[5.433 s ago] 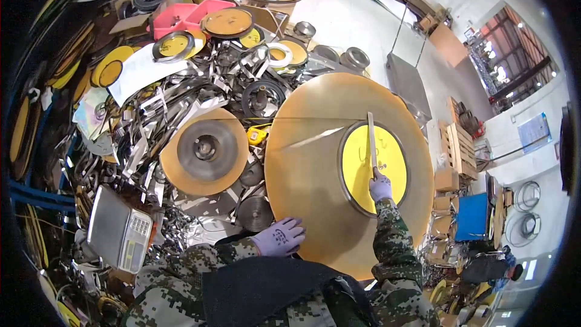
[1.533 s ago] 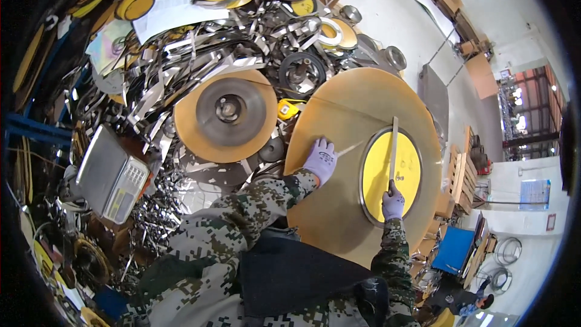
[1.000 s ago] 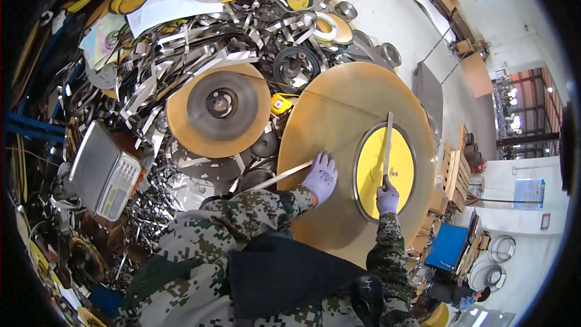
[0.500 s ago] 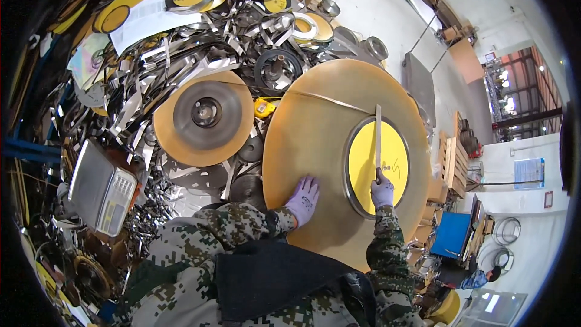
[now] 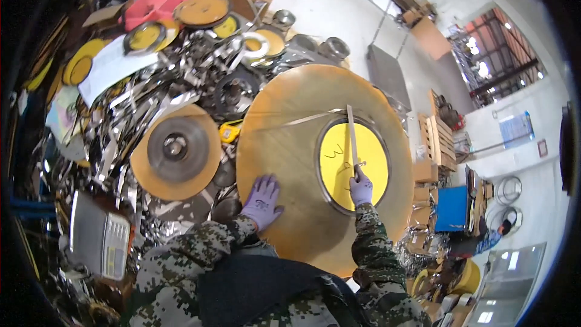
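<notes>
A large round orange-brown disc (image 5: 284, 206) lies before me, with a dark-rimmed yellow centre (image 5: 378, 163) bearing handwriting. My left hand (image 5: 262, 203), in a pale purple glove, rests on its lower left with fingers spread. My gloved right hand (image 5: 361, 189) is closed around a narrow flat metal bar (image 5: 351, 133), which reaches across the yellow centre past its far rim. A thin metal strip (image 5: 305, 119) crosses the disc to near the bar's far tip. To the left sits a smaller orange disc (image 5: 206, 172) carrying a grey coil (image 5: 159, 148) around a hub.
Tangled metal strips cover the left side. A yellow tape measure (image 5: 229, 132) lies between the discs. A grey scale (image 5: 97, 236) stands at lower left. Pink bins (image 5: 160, 7) are at the back. Wooden pallets (image 5: 440, 139) and a person (image 5: 484, 239) appear on the right.
The large disc has turned, shown by the handwriting's new position. My right hand still holds the bar at the centre. My left hand remains on the disc. The whole view has shifted.
</notes>
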`<state>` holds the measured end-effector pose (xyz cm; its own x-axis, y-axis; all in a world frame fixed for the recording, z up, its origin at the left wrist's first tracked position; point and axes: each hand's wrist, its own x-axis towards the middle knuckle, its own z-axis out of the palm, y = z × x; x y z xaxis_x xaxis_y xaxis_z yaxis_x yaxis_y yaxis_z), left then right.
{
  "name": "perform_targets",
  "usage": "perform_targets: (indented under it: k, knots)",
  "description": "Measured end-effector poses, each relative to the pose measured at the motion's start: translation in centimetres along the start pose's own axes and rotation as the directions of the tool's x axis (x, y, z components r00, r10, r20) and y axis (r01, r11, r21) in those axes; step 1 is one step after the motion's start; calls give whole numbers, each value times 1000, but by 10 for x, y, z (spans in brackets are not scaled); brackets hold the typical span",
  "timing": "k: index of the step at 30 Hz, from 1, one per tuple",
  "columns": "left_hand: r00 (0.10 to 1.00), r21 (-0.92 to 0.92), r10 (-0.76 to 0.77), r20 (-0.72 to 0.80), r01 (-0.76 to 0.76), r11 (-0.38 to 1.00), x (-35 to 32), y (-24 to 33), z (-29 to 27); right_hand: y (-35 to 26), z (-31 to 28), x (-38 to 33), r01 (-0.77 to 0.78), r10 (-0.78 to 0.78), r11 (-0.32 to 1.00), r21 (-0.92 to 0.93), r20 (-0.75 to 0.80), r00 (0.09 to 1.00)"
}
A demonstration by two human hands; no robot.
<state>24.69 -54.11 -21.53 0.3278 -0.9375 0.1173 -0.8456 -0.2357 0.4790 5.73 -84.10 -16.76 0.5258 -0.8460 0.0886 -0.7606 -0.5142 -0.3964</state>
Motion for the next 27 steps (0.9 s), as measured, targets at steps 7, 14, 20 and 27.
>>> perform_targets:
  k: [7, 14, 20, 27]
  knots:
    - [991, -8, -3, 132, 4, 1000, -8, 36, -13, 49, -8, -20, -247, 385, 807, 536, -161, 909]
    - [893, -194, 293, 341, -238, 952, 12, 14, -11, 79, -31, -40, -238, 748, 417, 877, -183, 638]
    - [999, 91, -5, 49, 0, 996, 74, -15, -34, 42, -110, 1, 199, 678, 548, 812, -571, 463]
    - [989, 44, 72, 129, -78, 996, 72, 5, -17, 42, -90, 135, 200, 451, 367, 909, -362, 816]
